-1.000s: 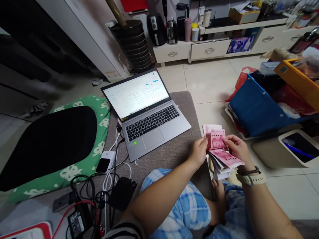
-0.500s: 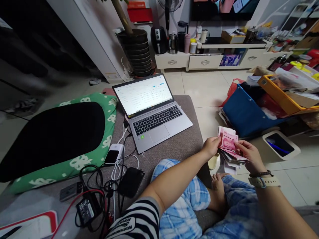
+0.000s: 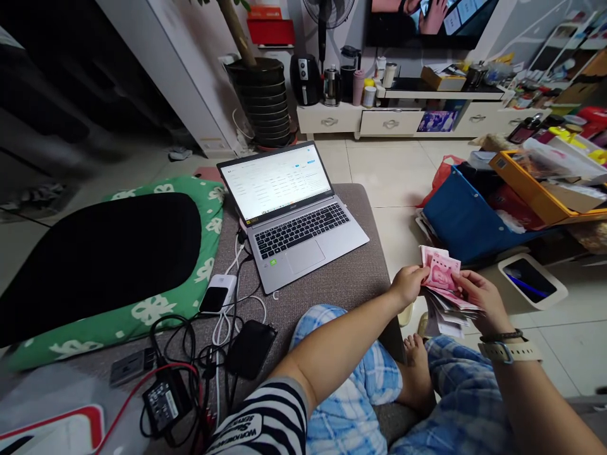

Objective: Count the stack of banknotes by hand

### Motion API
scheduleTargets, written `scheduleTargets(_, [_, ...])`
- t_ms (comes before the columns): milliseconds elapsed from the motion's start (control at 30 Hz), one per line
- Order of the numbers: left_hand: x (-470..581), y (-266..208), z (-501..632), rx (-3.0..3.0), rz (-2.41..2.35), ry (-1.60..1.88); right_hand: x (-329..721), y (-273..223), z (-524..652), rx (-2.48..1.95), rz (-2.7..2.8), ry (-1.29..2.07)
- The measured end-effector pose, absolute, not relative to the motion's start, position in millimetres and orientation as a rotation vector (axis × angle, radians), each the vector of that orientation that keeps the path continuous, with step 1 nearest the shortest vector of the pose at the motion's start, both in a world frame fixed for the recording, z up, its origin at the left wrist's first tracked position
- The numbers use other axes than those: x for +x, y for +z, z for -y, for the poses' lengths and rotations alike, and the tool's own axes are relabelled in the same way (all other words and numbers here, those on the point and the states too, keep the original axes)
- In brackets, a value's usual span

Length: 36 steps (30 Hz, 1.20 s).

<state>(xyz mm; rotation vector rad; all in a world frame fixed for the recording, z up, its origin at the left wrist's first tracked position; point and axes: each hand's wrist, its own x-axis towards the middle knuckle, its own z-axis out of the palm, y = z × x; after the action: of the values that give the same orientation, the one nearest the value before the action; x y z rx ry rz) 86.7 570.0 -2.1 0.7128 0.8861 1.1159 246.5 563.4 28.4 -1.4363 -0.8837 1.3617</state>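
A fanned stack of pink banknotes (image 3: 441,273) is held between my two hands, over the floor past the seat's right edge. My left hand (image 3: 408,284) pinches the stack at its left side, thumb on top. On the right side, my right hand (image 3: 478,296) has its thumb and fingers closed on the notes. Paler papers (image 3: 448,322) hang below the pink notes; their kind I cannot make out. A watch with a light strap (image 3: 509,351) and a dark bracelet are on my right wrist.
An open laptop (image 3: 303,246) rests on the grey seat, with tangled cables, a power adapter (image 3: 167,401) and a phone (image 3: 214,298) to its left. A blue bin (image 3: 467,215) full of items and a white trash can (image 3: 533,281) stand beyond my hands.
Both hands and the banknotes have shifted slightly right in view, along with a small camera shift. The papers below the notes are spread a little wider.
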Motion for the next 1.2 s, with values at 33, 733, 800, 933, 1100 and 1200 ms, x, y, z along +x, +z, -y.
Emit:
scheduleTargets(33, [85,0,-570,0.707,-0.881,1.114,246,28,-566,-1.429,0.891,1.364])
scheduleTargets(733, [75,-23,-620,0.368,-1.004,1.335,233,-8,-628,-1.278,0.997,1.387])
scheduleTargets(800, [76,-24,-621,0.343,-1.013,1.329,238,-11,-623,-1.266,1.012,1.417])
scheduleTargets(933, [81,-30,-616,0.352,-0.98,1.287,249,-16,-615,-1.252,0.92,1.527])
scheduleTargets(1100, [85,-35,-612,0.358,-1.001,1.266,253,-16,-610,-1.216,0.833,1.608])
scheduleTargets(1200, [84,-32,-611,0.336,-0.985,1.275,251,-14,-609,-1.187,0.821,1.644])
